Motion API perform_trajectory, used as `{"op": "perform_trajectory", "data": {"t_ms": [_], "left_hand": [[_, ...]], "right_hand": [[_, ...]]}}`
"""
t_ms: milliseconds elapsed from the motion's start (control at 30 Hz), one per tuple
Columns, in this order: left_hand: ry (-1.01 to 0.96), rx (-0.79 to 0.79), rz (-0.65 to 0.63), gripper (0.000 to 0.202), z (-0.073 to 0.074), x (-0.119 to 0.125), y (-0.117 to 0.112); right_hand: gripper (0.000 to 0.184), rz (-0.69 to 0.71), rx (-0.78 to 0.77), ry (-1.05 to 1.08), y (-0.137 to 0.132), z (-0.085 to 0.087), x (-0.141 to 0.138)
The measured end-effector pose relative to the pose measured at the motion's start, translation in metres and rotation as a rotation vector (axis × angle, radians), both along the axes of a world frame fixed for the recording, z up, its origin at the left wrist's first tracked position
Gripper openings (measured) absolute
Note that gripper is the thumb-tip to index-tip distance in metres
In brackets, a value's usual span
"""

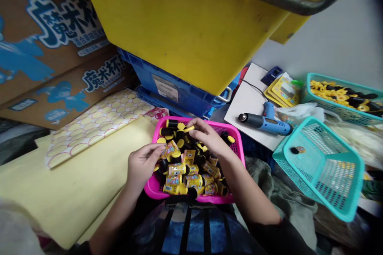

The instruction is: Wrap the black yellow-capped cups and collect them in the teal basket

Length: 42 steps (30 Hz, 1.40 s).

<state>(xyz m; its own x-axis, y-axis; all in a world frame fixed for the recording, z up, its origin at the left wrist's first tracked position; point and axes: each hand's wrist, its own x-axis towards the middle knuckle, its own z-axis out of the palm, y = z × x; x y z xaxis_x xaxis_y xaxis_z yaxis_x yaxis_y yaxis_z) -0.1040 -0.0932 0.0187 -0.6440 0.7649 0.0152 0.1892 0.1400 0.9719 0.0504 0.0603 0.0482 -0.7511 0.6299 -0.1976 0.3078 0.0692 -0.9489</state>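
A pink basket (149,189) sits in front of me, filled with small black bottles with yellow caps. Many near its front edge wear yellow printed sleeves, such as this sleeved bottle (194,181). My left hand (143,165) is at the basket's left side, thumb and finger pinching a printed label sleeve (170,150). Over the back of the pile, my right hand (206,133) has its fingers closed on a yellow-capped bottle (189,129); the fingers hide most of its body.
Yellow sheets (119,147) lie left, below cardboard boxes (60,67). A yellow bin (179,28) overhangs a blue crate (167,83). Right are a heat gun (266,122) on a white board (239,107), a tilted teal basket (317,159) holding one small bottle, and another teal basket (344,111).
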Motion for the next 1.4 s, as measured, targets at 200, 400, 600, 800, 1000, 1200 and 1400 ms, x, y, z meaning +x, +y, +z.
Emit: {"op": "perform_trajectory", "data": {"t_ms": [200,400,600,800,1000,1200,1400], "left_hand": [[-0.003,0.009,0.009,0.016,0.002,0.006,0.002],[0.023,0.048,0.038,0.012,0.006,0.009,0.003],[-0.004,0.049,-0.016,0.011,0.008,0.011,0.004],[-0.022,-0.012,-0.081,0.014,0.008,0.010,0.007],[-0.313,-0.109,-0.227,0.035,0.020,0.007,0.010],[-0.556,-0.104,-0.259,0.039,0.017,0.018,0.007],[-0.592,-0.042,-0.217,0.039,0.011,0.030,0.008]], "right_hand": [[0.052,-0.096,-0.351,0.394,-0.020,0.001,0.015],[0.051,-0.005,-0.383,0.340,-0.019,-0.011,0.017],[0.051,0.092,-0.369,0.212,-0.014,-0.017,0.025],[0.053,0.032,-0.371,0.215,-0.018,-0.021,0.024],[0.052,0.006,-0.267,0.241,-0.029,-0.027,0.017],[0.051,0.046,-0.407,0.430,-0.042,-0.034,0.008],[0.073,0.037,-0.783,0.410,-0.054,-0.042,-0.001]]}}
